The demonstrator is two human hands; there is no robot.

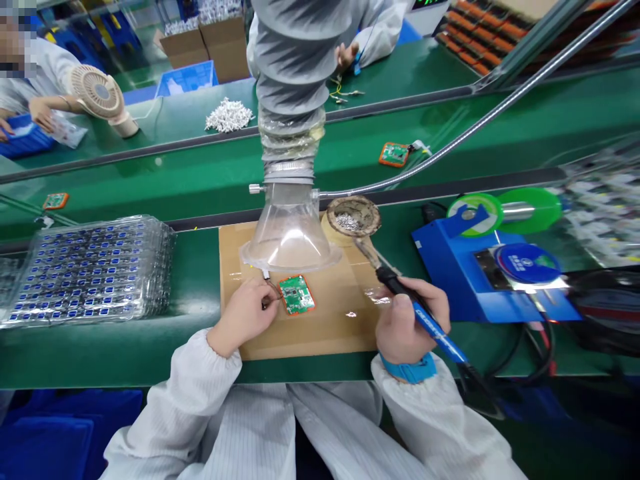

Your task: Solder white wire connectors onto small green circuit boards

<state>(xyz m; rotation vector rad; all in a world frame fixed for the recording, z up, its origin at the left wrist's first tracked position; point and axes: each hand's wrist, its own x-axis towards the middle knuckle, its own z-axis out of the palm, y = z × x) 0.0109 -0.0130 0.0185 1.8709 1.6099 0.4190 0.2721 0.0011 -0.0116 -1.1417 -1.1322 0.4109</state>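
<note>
A small green circuit board [297, 294] with an orange rim lies on a brown cardboard mat [320, 327]. My left hand [245, 315] rests on the mat beside the board's left edge and pinches a thin wire [273, 287] that runs up to a small white connector. My right hand [410, 320] grips a blue and black soldering iron [425, 320]. Its tip points up and left toward a round holder full of solder dross [353, 217], away from the board.
A clear fume hood on a grey hose [290, 230] hangs just above the board. A blue solder station with green spools [487, 267] stands at the right. Stacked clear trays of blue parts [93, 267] sit at the left. Other people work across the green belt.
</note>
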